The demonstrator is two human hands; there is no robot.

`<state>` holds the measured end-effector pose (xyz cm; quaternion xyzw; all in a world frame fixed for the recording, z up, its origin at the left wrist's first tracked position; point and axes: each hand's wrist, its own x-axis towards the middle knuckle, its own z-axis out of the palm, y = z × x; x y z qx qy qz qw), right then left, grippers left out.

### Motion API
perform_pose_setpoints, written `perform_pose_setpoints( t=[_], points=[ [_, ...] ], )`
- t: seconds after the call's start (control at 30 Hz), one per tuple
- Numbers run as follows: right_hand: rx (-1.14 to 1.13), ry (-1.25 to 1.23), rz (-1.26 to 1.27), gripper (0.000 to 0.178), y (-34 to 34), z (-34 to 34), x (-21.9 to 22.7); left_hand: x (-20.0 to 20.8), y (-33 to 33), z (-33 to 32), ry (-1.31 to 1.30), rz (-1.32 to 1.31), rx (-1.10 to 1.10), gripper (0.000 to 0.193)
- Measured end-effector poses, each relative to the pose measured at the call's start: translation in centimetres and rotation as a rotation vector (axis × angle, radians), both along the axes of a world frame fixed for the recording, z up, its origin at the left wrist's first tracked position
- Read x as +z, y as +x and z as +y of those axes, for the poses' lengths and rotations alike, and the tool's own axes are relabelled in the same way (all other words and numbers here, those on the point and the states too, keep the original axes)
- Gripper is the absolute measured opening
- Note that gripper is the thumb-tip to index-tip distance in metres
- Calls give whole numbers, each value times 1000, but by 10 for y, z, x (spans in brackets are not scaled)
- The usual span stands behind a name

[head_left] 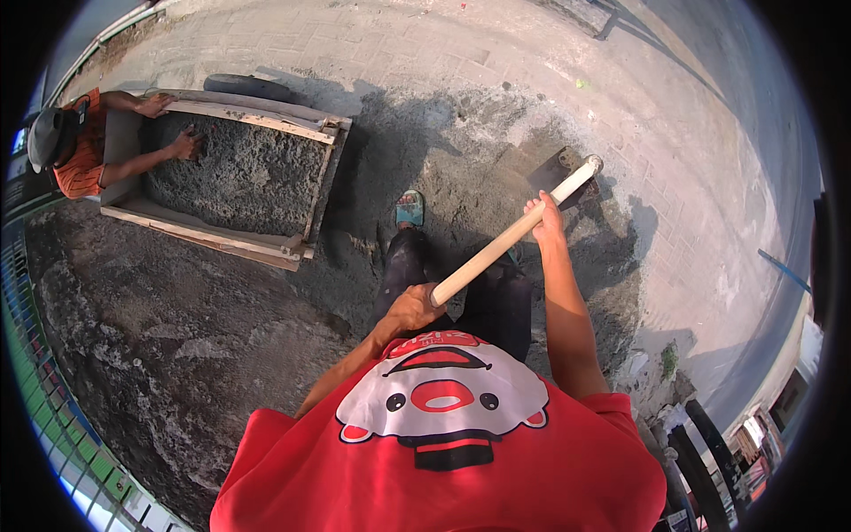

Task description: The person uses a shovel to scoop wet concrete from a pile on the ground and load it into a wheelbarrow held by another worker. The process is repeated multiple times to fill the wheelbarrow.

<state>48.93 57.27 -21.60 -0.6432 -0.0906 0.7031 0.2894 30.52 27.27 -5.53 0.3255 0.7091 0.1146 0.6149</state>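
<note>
Clearly, both hands are on a hoe (496,252). The left hand (415,309) has its fingers clamped round the near end of the pale handle (479,266); the right hand (548,221) has its fingers closed round it farther up, near the dark head (568,162). That head is just beyond the right fingers; whether it touches the ground, I cannot tell. Damp grey mix (474,173) covers the paving ahead of the left fingers and around the head. Also ahead of the left fingers is a foot in a blue-green sandal (409,213). Well to the left of both hands' fingers stands a wooden box (195,232) holding more grey mix. At its far side from them, a co-worker (84,164) in orange has one hand on the rim and the other at the mix.
</note>
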Motion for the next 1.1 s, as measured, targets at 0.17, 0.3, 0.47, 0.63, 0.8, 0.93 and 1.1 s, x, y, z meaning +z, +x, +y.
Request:
perform_pose_setpoints(
  t=[0.17, 0.3, 0.47, 0.63, 0.8, 0.93, 1.1],
  points=[
    [43, -42, -52, 24, 48, 31, -87, -37, 106, 95, -11, 134, 41, 35],
    [135, -72, -73, 18, 53, 41, -152, -100, 157, 143, -117, 265, 59, 38],
    [158, -24, -101, 10, 45, 11, -241, -190, 169, 126, -210, 302, 58, 40],
    [238, -131, -133, 12, 16, -86, -297, -218, 138, 61, -387, 168, 126, 37],
    [302, -387, -226, 9, -16, -209, -299, -200, 91, -24, -532, 193, 32, 40],
    [246, -426, -182, 10, -31, -292, -297, -201, 57, -90, -636, 134, -3, 38],
    [313, -711, -252, 11, -64, -367, -309, -185, 32, -132, -713, 153, -81, 41]
  ],
)
